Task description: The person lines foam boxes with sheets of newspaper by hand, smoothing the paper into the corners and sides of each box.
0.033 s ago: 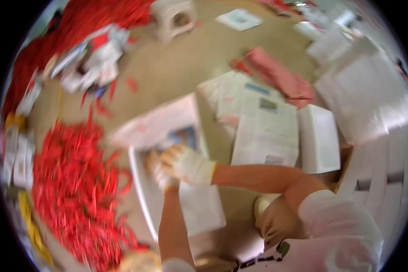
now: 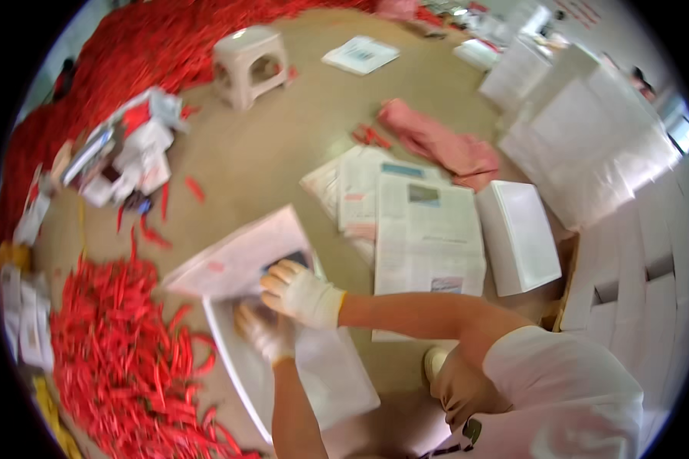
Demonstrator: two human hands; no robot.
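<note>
A white foam box [image 2: 325, 382] stands open on the floor before me. A printed newspaper sheet [image 2: 230, 260] lines its far end and sticks up above the rim. My left hand [image 2: 266, 334], in a white glove, is down inside the box at the foot of the sheet; its fingers are blurred. Just to its right, my gloved right hand [image 2: 305, 294] lies against the sheet near a dark printed picture, fingers stretched out. Left of the box spreads a heap of red chili peppers [image 2: 130, 344].
Spread newspapers [image 2: 429, 237] lie right of the box, beside a white foam block or box [image 2: 519, 237] and a pink cloth [image 2: 440, 141]. A plastic stool [image 2: 249, 65] stands farther off, before a large chili pile [image 2: 145, 42]. Stacked white boxes [image 2: 628, 275] line the right.
My right hand has come off my left hand and shifted up against the newspaper sheet. The left hand sits a little lower in the box. The whole view has tilted.
</note>
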